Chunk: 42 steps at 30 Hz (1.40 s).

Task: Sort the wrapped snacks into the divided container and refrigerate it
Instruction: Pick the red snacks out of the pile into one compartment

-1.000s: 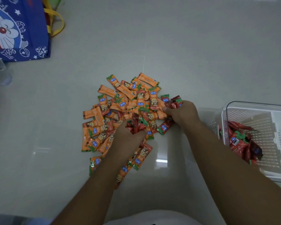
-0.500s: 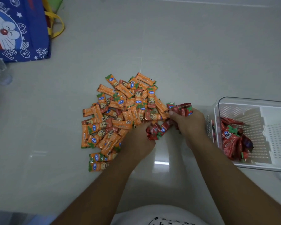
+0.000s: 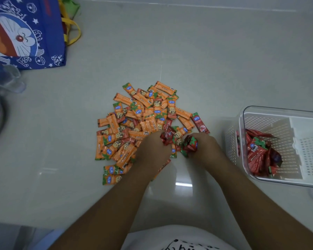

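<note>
My left hand [image 3: 153, 150] and right hand [image 3: 207, 147] both clutch red snacks [image 3: 190, 145], and the divided container [image 3: 271, 123] lies right of my right hand.

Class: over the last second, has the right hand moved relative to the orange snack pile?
Yes. The right hand, gripping red snacks, drew back from the orange snack pile toward the person.

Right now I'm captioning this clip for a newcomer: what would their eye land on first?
The heap of orange wrapped snacks in the middle of the pale floor stands out first, with the left hand and right hand each gripping red wrapped snacks at its near edge. To the right, a white divided container holds more red packets in the compartment nearest the heap, and a blue cartoon bag sits at top left.
</note>
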Tool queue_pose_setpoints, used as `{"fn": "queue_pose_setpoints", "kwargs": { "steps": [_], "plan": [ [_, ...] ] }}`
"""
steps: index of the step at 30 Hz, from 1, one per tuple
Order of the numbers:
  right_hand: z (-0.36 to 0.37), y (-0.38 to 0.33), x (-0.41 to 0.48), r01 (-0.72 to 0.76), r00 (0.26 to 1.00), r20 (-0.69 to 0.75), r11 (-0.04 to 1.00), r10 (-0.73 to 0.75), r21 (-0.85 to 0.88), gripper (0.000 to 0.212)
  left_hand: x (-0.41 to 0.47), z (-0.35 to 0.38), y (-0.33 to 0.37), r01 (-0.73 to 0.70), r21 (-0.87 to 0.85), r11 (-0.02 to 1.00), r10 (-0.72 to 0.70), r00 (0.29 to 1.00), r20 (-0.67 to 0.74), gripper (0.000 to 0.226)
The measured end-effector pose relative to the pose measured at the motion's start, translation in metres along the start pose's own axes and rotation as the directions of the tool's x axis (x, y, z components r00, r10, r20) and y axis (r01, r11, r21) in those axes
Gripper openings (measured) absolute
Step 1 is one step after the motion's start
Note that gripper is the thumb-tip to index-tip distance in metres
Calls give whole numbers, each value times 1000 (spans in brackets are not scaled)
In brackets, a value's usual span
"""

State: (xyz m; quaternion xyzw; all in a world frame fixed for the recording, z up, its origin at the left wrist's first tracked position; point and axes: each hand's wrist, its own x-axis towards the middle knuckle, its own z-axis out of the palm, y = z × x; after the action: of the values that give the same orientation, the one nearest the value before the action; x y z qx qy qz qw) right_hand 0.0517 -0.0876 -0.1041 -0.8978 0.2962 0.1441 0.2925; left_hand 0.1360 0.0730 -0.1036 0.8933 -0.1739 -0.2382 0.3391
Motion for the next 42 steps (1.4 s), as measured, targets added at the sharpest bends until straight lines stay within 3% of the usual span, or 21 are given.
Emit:
{"fn": "queue_pose_setpoints", "kwargs": {
  "steps": [2, 5, 10, 13, 16, 18, 22, 30, 36, 39, 42],
  "plan": [
    [0, 2, -2, -86, 996, -1, 996, 86, -32, 43, 8, 4, 8, 28, 65, 997, -28, 1000, -3, 11],
    [2, 6, -5, -158, 987, 15, 984, 159, -88, 40, 15, 8, 14, 93, 149, 984, -82, 993, -82, 21],
    [-3, 3, -14, -114, 984, -137, 993, 118, 33, 29, 28, 9, 14, 185, 208, 960, -163, 979, -118, 17],
    [-12, -8, -8, -84, 957, -253, 972, 140, 220, 20, 29, 3, 8, 179, 95, 979, -174, 983, -59, 30],
    [-24, -17, 9, -47, 882, -399, 888, 252, 458, 16, 19, -9, -4, 196, -170, 966, -205, 978, -39, 24],
    [-28, -18, 25, -63, 838, -417, 822, 351, 565, 18, 9, -20, -13, 225, -292, 929, -247, 968, -40, 14],
    [-19, -14, 45, -231, 841, -321, 825, 436, 516, 41, -12, -47, -36, 299, -407, 863, -348, 936, -49, 14],
    [-4, -4, 39, -249, 868, -276, 844, 412, 476, 30, -23, -78, -63, 277, -565, 778, -399, 911, -103, 17],
    [-7, -13, 17, -80, 835, -440, 864, 331, 497, 31, -23, -91, -76, 315, -647, 695, -479, 873, -90, 8],
    [-9, -31, 13, -98, 863, -357, 811, 358, 576, 25, -27, -97, -80, 320, -685, 654, -491, 869, -63, 11],
    [-3, -61, 12, -43, 926, -280, 805, 254, 591, 8, -33, -101, -85, 288, -723, 629, -461, 886, -48, 22]
  ]
}}
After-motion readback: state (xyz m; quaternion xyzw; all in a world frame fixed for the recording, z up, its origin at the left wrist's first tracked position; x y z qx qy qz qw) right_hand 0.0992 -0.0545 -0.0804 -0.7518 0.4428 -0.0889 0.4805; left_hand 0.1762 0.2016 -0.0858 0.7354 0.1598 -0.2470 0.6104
